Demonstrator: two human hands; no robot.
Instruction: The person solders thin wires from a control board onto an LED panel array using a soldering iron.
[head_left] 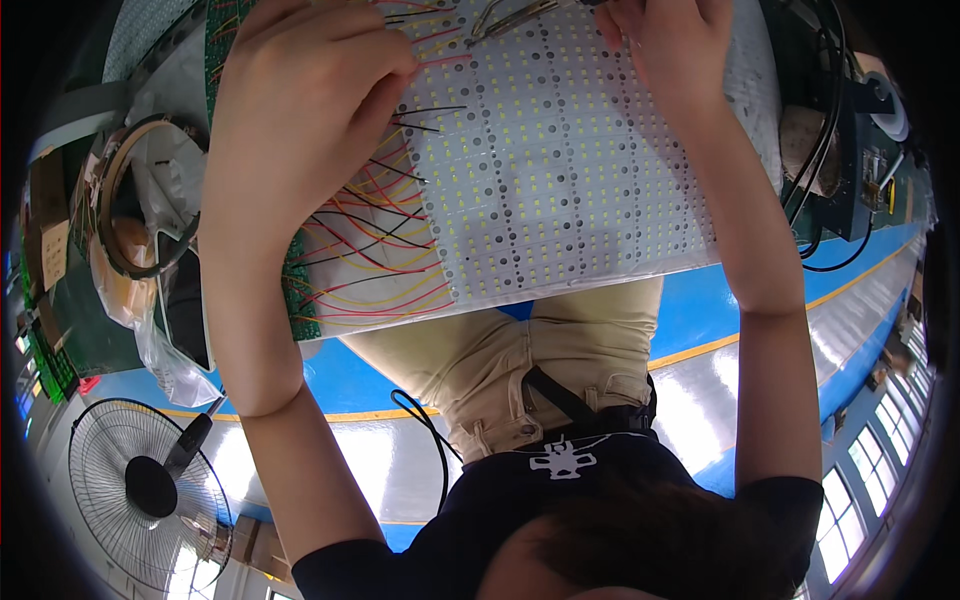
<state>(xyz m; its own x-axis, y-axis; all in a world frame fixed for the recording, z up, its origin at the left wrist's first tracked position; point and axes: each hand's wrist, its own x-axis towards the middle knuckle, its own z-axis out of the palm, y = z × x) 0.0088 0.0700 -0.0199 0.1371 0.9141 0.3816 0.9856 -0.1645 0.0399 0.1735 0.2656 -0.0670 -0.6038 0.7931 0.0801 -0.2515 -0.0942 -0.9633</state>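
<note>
A white panel [560, 180] covered with rows of small yellowish LEDs and dark round holes lies before me. Red, black and yellow wires [375, 235] run from its left edge to a green circuit board [302, 290]. My left hand [310, 90] is closed above these wires, its fingertips pinching a red wire [445, 62] at the panel's upper left. In my right hand [675, 45], above the panel's far side, is a slim metal-tipped tool, apparently a soldering iron [515, 20]. Its tip points left, close to the panel; the grip is partly cut off by the frame's top.
A dark box [865, 130] with black cables [825, 130] stands at the right of the green bench. Left of the panel are a ring-shaped hoop [110, 215] and clear plastic bags [165, 350]. A black fan [150, 487] stands at lower left.
</note>
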